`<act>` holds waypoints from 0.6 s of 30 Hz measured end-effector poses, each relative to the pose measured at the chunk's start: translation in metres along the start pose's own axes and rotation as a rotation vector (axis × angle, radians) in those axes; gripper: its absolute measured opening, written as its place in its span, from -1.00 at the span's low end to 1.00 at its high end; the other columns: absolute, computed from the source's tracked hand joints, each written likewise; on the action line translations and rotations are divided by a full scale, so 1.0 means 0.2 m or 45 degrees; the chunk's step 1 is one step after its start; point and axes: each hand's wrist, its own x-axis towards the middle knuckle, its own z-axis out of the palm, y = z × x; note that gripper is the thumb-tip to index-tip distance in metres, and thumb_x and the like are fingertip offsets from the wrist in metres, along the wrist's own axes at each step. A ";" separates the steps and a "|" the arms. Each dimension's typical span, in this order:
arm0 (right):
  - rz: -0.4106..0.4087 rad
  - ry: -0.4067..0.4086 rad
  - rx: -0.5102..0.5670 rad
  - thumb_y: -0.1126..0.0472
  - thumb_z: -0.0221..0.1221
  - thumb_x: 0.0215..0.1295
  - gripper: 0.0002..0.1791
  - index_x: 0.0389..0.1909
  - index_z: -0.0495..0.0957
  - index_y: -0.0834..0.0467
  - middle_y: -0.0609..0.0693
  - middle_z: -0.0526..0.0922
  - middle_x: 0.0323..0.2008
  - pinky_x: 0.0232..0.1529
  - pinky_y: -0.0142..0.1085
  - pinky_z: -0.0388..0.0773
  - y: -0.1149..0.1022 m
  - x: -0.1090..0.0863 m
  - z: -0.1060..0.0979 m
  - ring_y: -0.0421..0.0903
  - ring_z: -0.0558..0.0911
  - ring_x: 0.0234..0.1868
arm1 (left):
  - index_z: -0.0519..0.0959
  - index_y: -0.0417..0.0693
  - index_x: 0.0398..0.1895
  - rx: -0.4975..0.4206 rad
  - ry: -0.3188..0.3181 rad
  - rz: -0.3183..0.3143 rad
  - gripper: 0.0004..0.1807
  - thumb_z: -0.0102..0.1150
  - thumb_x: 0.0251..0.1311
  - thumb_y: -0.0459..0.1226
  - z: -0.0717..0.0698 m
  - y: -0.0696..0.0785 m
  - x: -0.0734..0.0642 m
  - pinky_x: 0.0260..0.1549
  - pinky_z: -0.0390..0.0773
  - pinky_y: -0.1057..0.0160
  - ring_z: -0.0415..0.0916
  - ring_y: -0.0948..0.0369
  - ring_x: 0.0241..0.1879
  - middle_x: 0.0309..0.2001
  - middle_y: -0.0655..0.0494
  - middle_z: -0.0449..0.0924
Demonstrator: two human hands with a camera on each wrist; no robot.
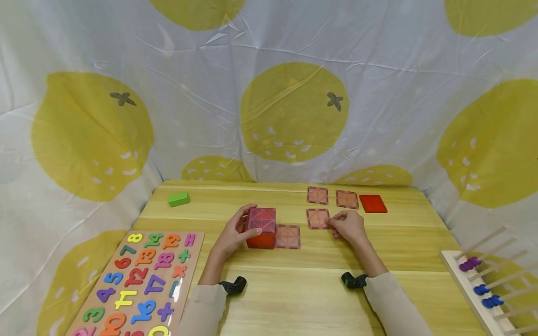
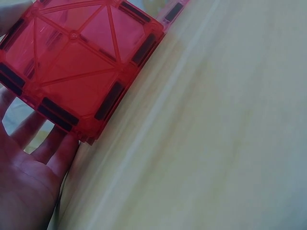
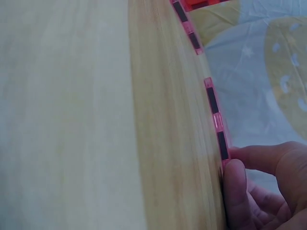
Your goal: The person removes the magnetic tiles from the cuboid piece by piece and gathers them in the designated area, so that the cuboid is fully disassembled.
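Observation:
My left hand (image 1: 232,236) grips a red translucent cube of magnetic tiles (image 1: 261,221), thumb on the near side and fingers at the far left. In the left wrist view one face of the cube (image 2: 76,48) shows its crossed ribs and dark edge magnets. A pink square magnetic tile (image 1: 288,237) lies flat against the cube's right side. Farther right, my right hand (image 1: 350,227) pinches the right edge of another pink magnetic tile (image 1: 316,218) between thumb and fingers. The right wrist view shows this tile edge-on (image 3: 218,120), low at the tabletop.
Behind the right hand lie two pink tiles (image 1: 317,195) (image 1: 346,199) and a solid red square (image 1: 373,204). A green block (image 1: 179,199) sits at the back left. A number puzzle board (image 1: 191,261) occupies the near left, and a wooden peg rack with beads (image 1: 456,266) the right edge.

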 end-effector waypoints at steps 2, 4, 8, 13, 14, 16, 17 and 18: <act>0.009 0.000 0.011 0.14 0.40 0.29 -0.71 -0.22 0.69 0.33 0.03 0.77 -0.54 -0.52 -0.22 0.71 0.00 0.00 0.00 -0.12 0.71 -0.65 | 0.23 0.04 0.57 -0.009 -0.003 0.008 -0.13 0.42 0.21 -0.19 0.00 0.00 0.00 0.22 0.56 0.25 0.39 -0.07 0.33 0.41 -0.09 0.29; 0.013 0.007 0.012 0.13 0.40 0.29 -0.71 -0.22 0.69 0.32 0.03 0.77 -0.54 -0.52 -0.23 0.71 0.00 0.00 0.00 -0.12 0.71 -0.65 | 0.24 0.07 0.56 -0.017 -0.002 0.010 -0.14 0.42 0.21 -0.21 0.00 0.00 0.00 0.20 0.56 0.30 0.40 -0.06 0.32 0.41 -0.09 0.29; 0.016 0.019 0.006 0.11 0.40 0.30 -0.69 -0.21 0.70 0.32 0.05 0.77 -0.54 -0.52 -0.23 0.70 0.00 0.00 0.01 -0.12 0.71 -0.65 | 0.28 0.14 0.54 -0.044 -0.004 0.022 -0.18 0.41 0.22 -0.26 0.00 0.01 0.00 0.18 0.56 0.34 0.41 -0.05 0.32 0.41 -0.10 0.30; 0.007 0.018 0.039 0.10 0.37 0.32 -0.68 -0.17 0.68 0.32 0.07 0.78 -0.48 -0.49 -0.21 0.72 0.00 -0.01 -0.01 -0.09 0.74 -0.60 | 0.24 0.04 0.58 -0.069 0.000 0.042 -0.16 0.38 0.23 -0.29 -0.01 0.00 -0.01 0.19 0.54 0.36 0.41 -0.06 0.33 0.42 -0.15 0.31; -0.004 0.017 0.047 0.09 0.37 0.33 -0.68 -0.15 0.68 0.31 0.09 0.78 -0.46 -0.48 -0.21 0.72 0.00 -0.01 -0.01 -0.09 0.74 -0.58 | 0.24 0.04 0.58 -0.071 0.003 0.039 -0.15 0.38 0.23 -0.29 -0.01 0.00 -0.01 0.20 0.54 0.36 0.41 -0.06 0.33 0.42 -0.16 0.31; -0.034 0.010 0.066 0.08 0.36 0.34 -0.66 -0.13 0.69 0.30 0.11 0.79 -0.41 -0.45 -0.22 0.73 0.00 -0.02 -0.02 -0.07 0.76 -0.54 | 0.23 0.03 0.59 -0.073 0.004 0.037 -0.14 0.38 0.23 -0.29 0.00 0.00 -0.01 0.20 0.53 0.37 0.41 -0.04 0.32 0.42 -0.16 0.32; -0.053 0.004 0.075 0.08 0.37 0.34 -0.67 -0.11 0.69 0.29 0.13 0.79 -0.38 -0.43 -0.22 0.73 0.00 -0.03 -0.03 -0.06 0.76 -0.51 | 0.23 0.03 0.59 -0.074 0.005 0.036 -0.14 0.38 0.23 -0.29 0.00 0.00 -0.01 0.20 0.53 0.37 0.41 -0.04 0.32 0.41 -0.17 0.32; -0.084 -0.008 0.071 0.08 0.36 0.35 -0.67 -0.09 0.69 0.28 0.15 0.79 -0.35 -0.40 -0.22 0.74 -0.01 -0.04 -0.03 -0.05 0.76 -0.48 | 0.23 0.04 0.59 -0.072 0.006 0.034 -0.14 0.38 0.23 -0.29 0.00 0.00 -0.01 0.20 0.54 0.37 0.41 -0.04 0.31 0.41 -0.16 0.32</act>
